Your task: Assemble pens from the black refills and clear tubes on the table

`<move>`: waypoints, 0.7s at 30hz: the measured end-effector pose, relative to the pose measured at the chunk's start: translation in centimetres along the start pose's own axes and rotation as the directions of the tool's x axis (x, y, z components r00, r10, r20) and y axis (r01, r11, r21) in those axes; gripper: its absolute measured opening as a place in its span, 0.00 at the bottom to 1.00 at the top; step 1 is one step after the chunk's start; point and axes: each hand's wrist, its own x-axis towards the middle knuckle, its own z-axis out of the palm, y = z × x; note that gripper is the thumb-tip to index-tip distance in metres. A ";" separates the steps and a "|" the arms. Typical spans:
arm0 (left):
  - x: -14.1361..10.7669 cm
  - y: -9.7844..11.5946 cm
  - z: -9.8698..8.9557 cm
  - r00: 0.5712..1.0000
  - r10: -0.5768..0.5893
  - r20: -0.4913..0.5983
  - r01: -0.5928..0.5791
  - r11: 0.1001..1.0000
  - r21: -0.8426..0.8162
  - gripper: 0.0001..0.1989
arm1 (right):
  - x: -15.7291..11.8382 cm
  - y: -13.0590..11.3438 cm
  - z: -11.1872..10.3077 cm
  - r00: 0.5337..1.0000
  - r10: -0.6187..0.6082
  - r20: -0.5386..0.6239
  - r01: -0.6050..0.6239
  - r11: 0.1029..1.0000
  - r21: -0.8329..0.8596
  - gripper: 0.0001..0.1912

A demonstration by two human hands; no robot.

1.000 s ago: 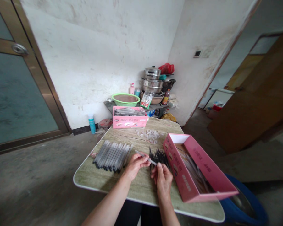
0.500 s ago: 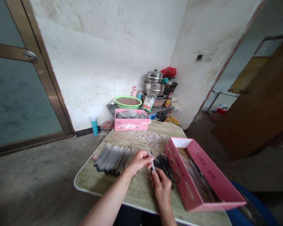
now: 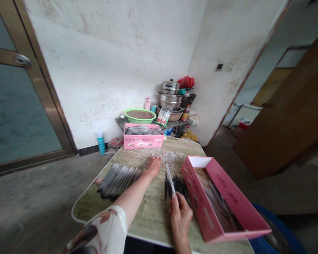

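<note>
My right hand [image 3: 180,211] pinches the lower end of a clear pen-like tube [image 3: 170,179], which points up and away over the table. Farther forward, my left hand [image 3: 154,165] is at the near left edge of a scatter of small whitish pieces [image 3: 168,157]; its fingertips are too small to make out. Left of my left forearm lies a row of clear tubes with black ends [image 3: 120,180]. A bunch of thin black pieces [image 3: 177,187] lies beyond my right hand, beside the large pink box [image 3: 210,215].
A smaller pink box [image 3: 143,142] full of tubes stands at the table's [image 3: 145,218] far edge. The large open pink box holds long thin pieces. Behind are a green basin [image 3: 140,120] and stacked pots [image 3: 171,100]. A blue spray can [image 3: 101,144] stands on the floor.
My left hand has let go of the tube and moved forward to the whitish pieces. My right hand still holds the tube. The view has shifted slightly.
</note>
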 end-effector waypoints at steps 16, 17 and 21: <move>-7.2 2.0 -2.4 0.982 -0.190 -0.002 0.136 0.713 -0.688 0.14 | -0.1 -0.3 0.0 0.992 -0.100 0.074 0.105 0.992 -0.076 0.19; -7.6 2.1 -2.6 0.979 -0.204 0.009 0.137 0.625 -0.768 0.16 | -0.2 -0.4 0.0 0.990 -0.119 0.081 0.126 0.988 -0.090 0.19; -8.2 2.2 -3.2 0.972 -0.233 0.000 0.122 0.508 -0.853 0.20 | -0.4 -1.0 0.0 0.978 -0.196 0.072 0.203 0.973 -0.112 0.20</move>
